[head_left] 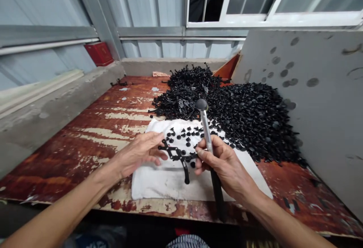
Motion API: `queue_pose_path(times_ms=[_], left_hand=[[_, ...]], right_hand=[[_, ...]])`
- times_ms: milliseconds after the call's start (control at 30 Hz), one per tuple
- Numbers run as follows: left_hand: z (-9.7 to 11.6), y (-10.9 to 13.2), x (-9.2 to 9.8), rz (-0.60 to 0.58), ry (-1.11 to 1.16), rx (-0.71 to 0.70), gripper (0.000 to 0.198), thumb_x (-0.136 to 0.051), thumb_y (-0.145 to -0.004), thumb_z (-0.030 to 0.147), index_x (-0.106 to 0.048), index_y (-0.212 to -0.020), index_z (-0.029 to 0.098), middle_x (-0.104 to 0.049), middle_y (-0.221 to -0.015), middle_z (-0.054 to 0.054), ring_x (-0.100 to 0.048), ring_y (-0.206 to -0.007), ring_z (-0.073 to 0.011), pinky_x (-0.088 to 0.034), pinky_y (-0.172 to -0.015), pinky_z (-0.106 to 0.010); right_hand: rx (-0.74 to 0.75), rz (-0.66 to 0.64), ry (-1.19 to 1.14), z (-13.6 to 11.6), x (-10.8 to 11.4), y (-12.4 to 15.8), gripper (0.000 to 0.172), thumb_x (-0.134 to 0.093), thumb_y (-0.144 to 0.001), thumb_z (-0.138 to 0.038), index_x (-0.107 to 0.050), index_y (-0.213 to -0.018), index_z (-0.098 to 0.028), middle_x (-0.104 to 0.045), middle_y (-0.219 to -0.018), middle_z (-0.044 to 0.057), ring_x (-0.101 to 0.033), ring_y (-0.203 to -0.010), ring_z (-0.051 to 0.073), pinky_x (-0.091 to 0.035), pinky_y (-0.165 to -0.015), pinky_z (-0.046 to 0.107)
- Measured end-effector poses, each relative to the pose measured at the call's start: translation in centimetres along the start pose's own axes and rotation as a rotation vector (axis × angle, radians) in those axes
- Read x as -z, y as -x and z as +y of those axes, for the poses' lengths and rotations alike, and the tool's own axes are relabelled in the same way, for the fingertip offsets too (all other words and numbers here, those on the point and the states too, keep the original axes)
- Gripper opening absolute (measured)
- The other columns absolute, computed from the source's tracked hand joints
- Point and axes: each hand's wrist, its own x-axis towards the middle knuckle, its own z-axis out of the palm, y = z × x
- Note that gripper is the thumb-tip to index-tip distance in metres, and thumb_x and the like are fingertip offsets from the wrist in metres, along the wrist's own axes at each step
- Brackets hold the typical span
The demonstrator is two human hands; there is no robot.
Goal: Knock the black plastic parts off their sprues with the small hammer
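Observation:
My right hand [222, 161] is closed around a hammer [208, 132] with a metal shaft, a round dark head pointing up and a black grip. Its fingertips also pinch one end of a black jointed linkage piece [176, 155], which hangs over the white cloth [159, 187]. My left hand [146, 150] is at the other end of that piece, fingers apart and holding nothing; whether a finger touches the piece I cannot tell. Several small black disc-footed pegs [188, 139] stand on the cloth behind the linkage.
A large heap of black disc-footed pegs [252, 115] covers the table's right rear, beside a pile of black linkage parts [187, 89]. A grey spotted board [320, 96] leans along the right side. A red box [99, 54] sits on the ledge at back left.

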Motion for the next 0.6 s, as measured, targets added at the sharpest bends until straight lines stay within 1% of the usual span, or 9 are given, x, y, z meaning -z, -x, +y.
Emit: queue_pose_path(times_ms=[67, 100, 167, 233, 333, 400, 500, 567, 600], left_hand=[[-0.8, 0.7, 0.1, -0.021, 0.056, 0.067, 0.048, -0.075, -0.069, 0.055, -0.063, -0.09, 0.014, -0.073, -0.095, -0.014, -0.068, -0.077, -0.0211, -0.052, -0.062, -0.031], [-1.1, 1.0, -0.1, -0.034, 0.066, 0.075, 0.048, -0.074, -0.07, 0.056, -0.065, -0.091, 0.013, -0.073, -0.096, -0.014, -0.068, -0.08, -0.0215, -0.052, -0.064, -0.031], [-1.7, 1.4, -1.1, -0.046, 0.073, 0.029, 0.044, -0.074, -0.073, 0.053, -0.067, -0.09, 0.013, -0.072, -0.097, -0.013, -0.066, -0.085, -0.0202, -0.052, -0.069, -0.029], [-2.0, 1.4, -2.3, -0.025, 0.097, -0.036, 0.039, -0.075, -0.072, 0.049, -0.067, -0.086, 0.014, -0.072, -0.092, -0.009, -0.065, -0.083, -0.0177, -0.051, -0.069, -0.027], [-2.1, 1.0, -3.6, 0.024, 0.175, -0.051, 0.036, -0.08, -0.067, 0.044, -0.064, -0.079, 0.014, -0.071, -0.079, -0.006, -0.063, -0.071, -0.0143, -0.052, -0.063, -0.025], [-2.0, 0.7, -3.7, 0.044, 0.199, -0.019, 0.037, -0.081, -0.064, 0.042, -0.06, -0.075, 0.014, -0.068, -0.073, -0.003, -0.061, -0.063, -0.0124, -0.051, -0.055, -0.023], [-1.8, 0.4, -2.9, 0.038, 0.139, 0.065, 0.041, -0.083, -0.059, 0.041, -0.054, -0.071, 0.016, -0.066, -0.065, -0.001, -0.055, -0.048, -0.0099, -0.042, -0.038, -0.02], [-1.7, 0.3, -2.2, 0.005, 0.07, 0.129, 0.042, -0.084, -0.056, 0.042, -0.053, -0.069, 0.015, -0.065, -0.062, -0.001, -0.05, -0.041, -0.0083, -0.036, -0.031, -0.018], [-1.7, 0.2, -1.9, -0.016, 0.039, 0.15, 0.042, -0.084, -0.056, 0.042, -0.054, -0.069, 0.015, -0.064, -0.061, -0.001, -0.049, -0.039, -0.0076, -0.035, -0.03, -0.018]], right_hand=[[0.007, 0.053, -0.019, 0.0, 0.0, -0.1, 0.022, -0.071, -0.078, -0.031, -0.052, -0.084, -0.021, -0.06, -0.059, -0.007, -0.058, -0.051, 0.008, -0.055, -0.051, 0.021], [0.008, 0.066, -0.023, 0.0, -0.2, -0.1, 0.022, -0.071, -0.078, -0.03, -0.052, -0.084, -0.021, -0.06, -0.06, -0.007, -0.058, -0.052, 0.008, -0.055, -0.051, 0.021], [-0.005, 0.065, -0.021, 0.0, -0.5, 0.0, 0.021, -0.07, -0.079, -0.029, -0.051, -0.083, -0.02, -0.059, -0.061, -0.008, -0.059, -0.053, 0.008, -0.056, -0.052, 0.022], [-0.043, 0.027, -0.013, 0.2, -0.9, 0.3, 0.021, -0.069, -0.081, -0.03, -0.051, -0.084, -0.02, -0.059, -0.06, -0.008, -0.059, -0.052, 0.008, -0.056, -0.053, 0.023], [-0.116, -0.048, -0.005, 0.7, -1.3, 1.0, 0.023, -0.066, -0.082, -0.035, -0.049, -0.086, -0.02, -0.061, -0.057, -0.007, -0.058, -0.048, 0.008, -0.054, -0.053, 0.022], [-0.18, -0.11, 0.007, 0.9, -1.3, 1.7, 0.027, -0.065, -0.083, -0.041, -0.047, -0.088, -0.021, -0.061, -0.057, -0.007, -0.058, -0.045, 0.007, -0.051, -0.05, 0.02], [-0.27, -0.176, 0.08, 0.8, -0.7, 2.5, 0.034, -0.06, -0.084, -0.05, -0.046, -0.094, -0.022, -0.061, -0.06, -0.007, -0.056, -0.041, 0.007, -0.043, -0.042, 0.017], [-0.274, -0.154, 0.172, 0.4, 0.1, 3.0, 0.039, -0.056, -0.085, -0.057, -0.046, -0.1, -0.022, -0.056, -0.058, -0.008, -0.052, -0.039, 0.006, -0.039, -0.04, 0.016], [-0.262, -0.124, 0.222, 0.2, 0.6, 3.1, 0.042, -0.055, -0.085, -0.059, -0.046, -0.103, -0.022, -0.051, -0.055, -0.01, -0.048, -0.039, 0.006, -0.037, -0.039, 0.015]])
